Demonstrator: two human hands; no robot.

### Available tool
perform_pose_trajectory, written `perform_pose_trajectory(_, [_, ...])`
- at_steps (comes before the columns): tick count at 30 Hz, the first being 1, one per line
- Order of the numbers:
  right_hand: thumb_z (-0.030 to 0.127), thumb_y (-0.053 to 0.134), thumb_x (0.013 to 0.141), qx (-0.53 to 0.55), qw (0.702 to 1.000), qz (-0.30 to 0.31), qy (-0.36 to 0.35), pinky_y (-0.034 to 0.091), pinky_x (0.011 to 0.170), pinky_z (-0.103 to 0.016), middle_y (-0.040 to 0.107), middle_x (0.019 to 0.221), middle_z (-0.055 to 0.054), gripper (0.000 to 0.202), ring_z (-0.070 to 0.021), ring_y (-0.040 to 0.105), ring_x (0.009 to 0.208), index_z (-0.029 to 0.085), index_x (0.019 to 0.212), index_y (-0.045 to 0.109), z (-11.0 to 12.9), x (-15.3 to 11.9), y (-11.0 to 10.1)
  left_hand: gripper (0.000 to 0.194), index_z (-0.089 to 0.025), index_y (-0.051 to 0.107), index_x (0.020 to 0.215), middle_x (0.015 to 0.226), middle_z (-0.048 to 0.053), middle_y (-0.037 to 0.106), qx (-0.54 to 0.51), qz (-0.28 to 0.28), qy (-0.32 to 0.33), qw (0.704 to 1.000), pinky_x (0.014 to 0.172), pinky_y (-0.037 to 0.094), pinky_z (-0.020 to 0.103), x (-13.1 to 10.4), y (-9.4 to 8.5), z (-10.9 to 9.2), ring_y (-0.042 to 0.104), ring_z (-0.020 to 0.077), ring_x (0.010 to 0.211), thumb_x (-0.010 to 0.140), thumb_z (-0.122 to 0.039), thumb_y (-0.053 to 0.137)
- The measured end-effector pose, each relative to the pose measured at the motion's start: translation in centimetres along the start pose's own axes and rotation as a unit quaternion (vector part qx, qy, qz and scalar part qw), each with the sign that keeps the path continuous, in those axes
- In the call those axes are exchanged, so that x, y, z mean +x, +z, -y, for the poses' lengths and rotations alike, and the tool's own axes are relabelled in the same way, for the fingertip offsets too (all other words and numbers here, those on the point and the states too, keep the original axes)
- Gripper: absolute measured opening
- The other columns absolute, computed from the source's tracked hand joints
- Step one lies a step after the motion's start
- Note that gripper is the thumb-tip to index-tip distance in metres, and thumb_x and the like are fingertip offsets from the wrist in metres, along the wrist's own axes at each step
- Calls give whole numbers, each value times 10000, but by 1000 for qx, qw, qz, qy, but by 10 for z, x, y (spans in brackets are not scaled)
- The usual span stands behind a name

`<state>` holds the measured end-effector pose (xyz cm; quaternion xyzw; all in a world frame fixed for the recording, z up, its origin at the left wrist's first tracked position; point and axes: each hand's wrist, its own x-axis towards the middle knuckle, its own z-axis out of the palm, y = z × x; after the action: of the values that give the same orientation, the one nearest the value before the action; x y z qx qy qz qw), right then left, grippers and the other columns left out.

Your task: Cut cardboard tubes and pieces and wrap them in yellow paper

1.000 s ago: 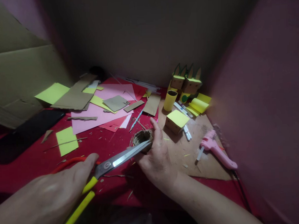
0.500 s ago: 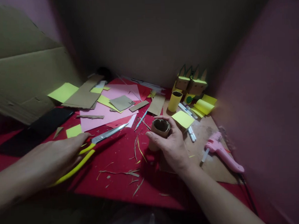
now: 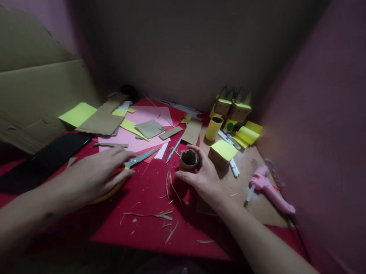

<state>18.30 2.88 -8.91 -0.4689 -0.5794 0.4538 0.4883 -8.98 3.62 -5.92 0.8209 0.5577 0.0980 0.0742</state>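
Note:
My right hand (image 3: 207, 176) is wrapped round a short brown cardboard tube (image 3: 188, 166), its open top facing up and its rim ragged. On the left, my left hand (image 3: 104, 169) is over the yellow-handled scissors (image 3: 143, 157), with thumb and fingers apart. The blades point to the right, close to the red tabletop, and the hand hides most of the handles. A cardboard block with a yellow top (image 3: 223, 150) sits just right of the tube. Beyond it stands a yellow-covered tube (image 3: 214, 128).
A pink glue gun (image 3: 272, 191) lies on a cardboard sheet (image 3: 262, 214) at right. White markers (image 3: 233, 167) lie nearby. Yellow cardboard figures (image 3: 233, 106) stand at the back. Pink paper (image 3: 116, 140), cardboard offcuts (image 3: 105, 116) and a dark flat device (image 3: 50, 159) occupy the left.
My left hand has moved right with the scissors, and its fingers have loosened and spread from the handles. The tube in my right hand has shifted slightly left in view.

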Motion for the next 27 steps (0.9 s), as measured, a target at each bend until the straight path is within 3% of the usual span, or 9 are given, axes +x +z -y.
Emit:
perform_pose_trajectory(3, [335, 891, 595, -15, 1000, -15, 3, 498, 1027, -477, 681, 1191, -79, 838, -282, 662, 1097, 240, 1321, 482, 4, -2, -4, 521, -182, 575, 1310, 1149, 116, 681, -75, 5, 79, 994, 922, 506, 401, 17, 9, -21, 647, 299, 1015, 947, -539, 464])
perform_pose_trajectory(6, [344, 862, 636, 6, 1000, -14, -7, 467, 1092, -493, 620, 1336, -109, 800, -297, 610, 1240, 249, 1328, 471, 9, -5, -8, 597, -178, 522, 1371, 1217, 141, 659, -170, 10, 111, 979, 940, 498, 422, 39, 16, -44, 635, 321, 1082, 897, -537, 575])
perform_pose_trajectory(11, [217, 715, 710, 58, 994, -39, -83, 440, 1153, -477, 637, 1320, -98, 582, -264, 580, 1315, 261, 1261, 533, 15, -6, -19, 787, -179, 498, 1388, 1328, 152, 595, -287, 56, 83, 953, 1026, 452, 485, 64, 26, -78, 549, 363, 1236, 711, -443, 799])
perform_pose_trajectory(15, [177, 661, 706, 38, 985, -112, -128, 489, 1101, -496, 695, 1185, -76, 438, -256, 658, 1184, 256, 1133, 605, 24, 7, -35, 722, -218, 558, 1289, 1266, 106, 620, -408, 60, 82, 907, 1024, 453, 480, 69, 42, -89, 557, 346, 1213, 638, -358, 839])
perform_pose_trajectory(18, [216, 650, 735, -39, 976, -172, -127, 549, 997, -475, 709, 1024, -67, 261, -237, 694, 1013, 224, 996, 652, 32, 23, -50, 679, -230, 570, 1257, 1184, 81, 635, -468, 61, 81, 878, 965, 478, 462, 69, 57, -89, 595, 315, 1111, 633, -306, 825])
perform_pose_trajectory(20, [248, 641, 746, -88, 973, -179, -114, 566, 945, -460, 702, 976, -69, 235, -236, 693, 972, 209, 977, 658, 36, 37, -62, 657, -243, 577, 1248, 1123, 60, 638, -477, 62, 77, 873, 931, 484, 448, 69, 65, -88, 600, 296, 1056, 637, -285, 814])
perform_pose_trajectory(22, [260, 621, 751, -169, 964, -177, -100, 576, 911, -443, 689, 1015, -91, 281, -244, 689, 982, 193, 1021, 656, 37, 54, -75, 621, -253, 587, 1237, 1058, 41, 631, -477, 60, 74, 874, 910, 482, 437, 70, 72, -86, 595, 285, 1025, 655, -280, 801])
perform_pose_trajectory(24, [249, 606, 744, -307, 928, -194, -84, 565, 934, -429, 657, 1118, -127, 373, -249, 678, 1017, 170, 1106, 652, 38, 75, -87, 587, -255, 600, 1222, 1028, 36, 615, -472, 62, 74, 877, 896, 478, 428, 71, 78, -84, 586, 280, 1013, 669, -281, 794])
perform_pose_trajectory(27, [210, 661, 685, -369, 907, -196, -55, 508, 1030, -474, 620, 1237, -180, 543, -314, 644, 1143, 139, 1223, 638, 38, 107, -102, 533, -245, 623, 1178, 1018, 38, 581, -462, 59, 72, 882, 886, 469, 425, 71, 84, -85, 565, 280, 1004, 672, -285, 784])
